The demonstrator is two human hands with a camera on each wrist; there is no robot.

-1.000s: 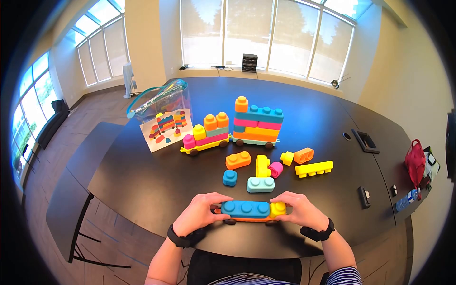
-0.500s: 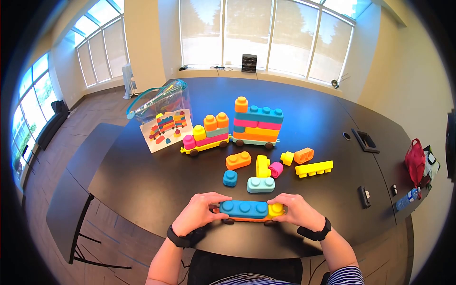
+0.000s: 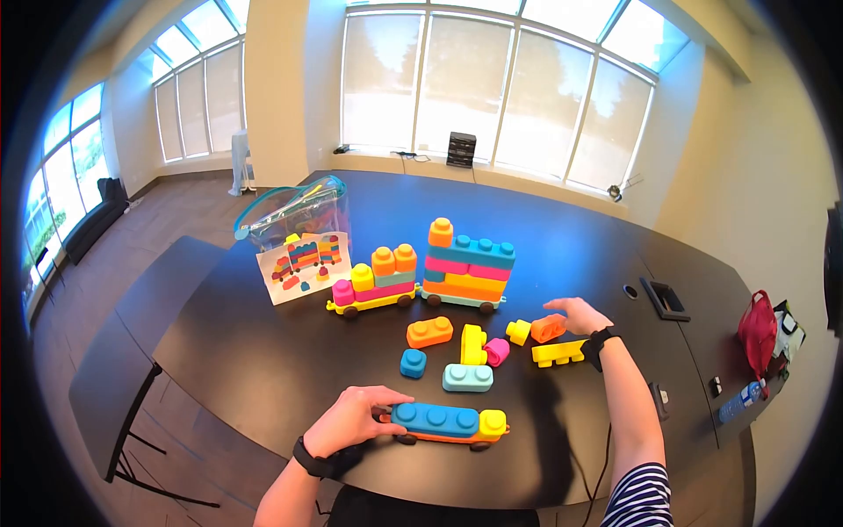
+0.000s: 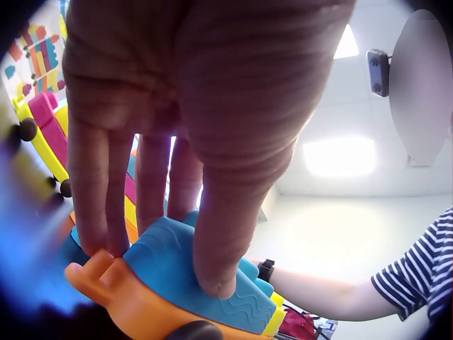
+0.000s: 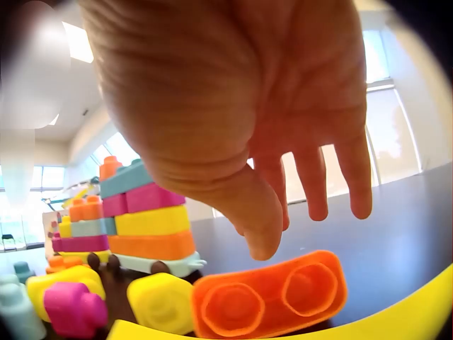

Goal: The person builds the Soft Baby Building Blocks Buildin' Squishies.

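Note:
My left hand (image 3: 353,420) pinches the left end of a low orange wheeled base that carries a long blue block (image 3: 436,418) and a small yellow block (image 3: 492,423). In the left wrist view the thumb presses the side of the blue block (image 4: 170,269). Over the loose blocks my right hand (image 3: 581,316) reaches out, holding nothing. Below its spread fingers in the right wrist view lies an orange block (image 5: 269,297) on its side, its hollow underside showing. The long yellow block (image 3: 557,354) lies just nearer to me, partly behind the wrist.
Beyond the loose blocks stand a tall wheeled stack (image 3: 465,273) and a lower wheeled stack (image 3: 375,294). Orange (image 3: 429,332), blue (image 3: 413,363), light teal (image 3: 467,378) and pink (image 3: 497,352) blocks lie mid-table. A clear bag (image 3: 303,220) with a picture card stands at the back left.
My right hand has left the yellow block on the wheeled base and moved forward and right to the loose blocks. My left hand keeps its grip. The head view has tilted up.

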